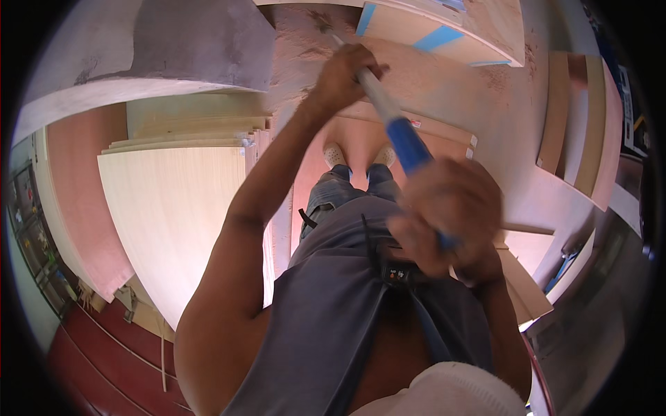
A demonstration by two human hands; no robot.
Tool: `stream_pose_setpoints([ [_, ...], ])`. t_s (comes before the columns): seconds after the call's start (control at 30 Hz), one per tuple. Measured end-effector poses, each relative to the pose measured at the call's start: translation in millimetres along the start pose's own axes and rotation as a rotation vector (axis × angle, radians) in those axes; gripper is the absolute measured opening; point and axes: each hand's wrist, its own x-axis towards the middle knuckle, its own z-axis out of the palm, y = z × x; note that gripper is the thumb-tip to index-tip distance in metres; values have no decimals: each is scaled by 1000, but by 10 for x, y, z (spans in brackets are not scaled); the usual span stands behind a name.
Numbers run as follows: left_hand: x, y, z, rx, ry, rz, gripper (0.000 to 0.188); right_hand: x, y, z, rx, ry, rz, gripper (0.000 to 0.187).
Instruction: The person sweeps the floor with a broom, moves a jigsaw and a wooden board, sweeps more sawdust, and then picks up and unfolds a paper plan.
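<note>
Grip: left hand [350, 75], right hand [451, 211] both clasp pole [383, 97] | pole: slants far-left over floor [512, 132], tip [336, 37] too blurred to identify | progress: looks unfinished, dust [298, 66] lies far

Pale, dusty floor [503, 125], strewn with reddish sawdust [298, 62] toward the top. A flat reddish-brown wooden panel [357, 135] lies on it near the middle, under 2 beige perforated clogs [334, 154] worn by the standing person.

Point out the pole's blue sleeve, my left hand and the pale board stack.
Blue sleeve [408, 143]: head view, middle of its visible length.
Left hand [345, 78]: head view, back of hand.
Pale board stack [173, 208]: head view, broad face.
</note>
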Motion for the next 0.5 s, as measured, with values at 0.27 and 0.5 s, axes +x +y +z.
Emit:
stream_pose_setpoints([
  [0.27, -161, -657, 720, -166, -255, -145, 29, -132, 627, 594, 157, 54, 204, 16],
  [0.5, -393, 719, 822, -240, -214, 13, 39, -319, -280, -427, 142, -121, 109, 30],
])
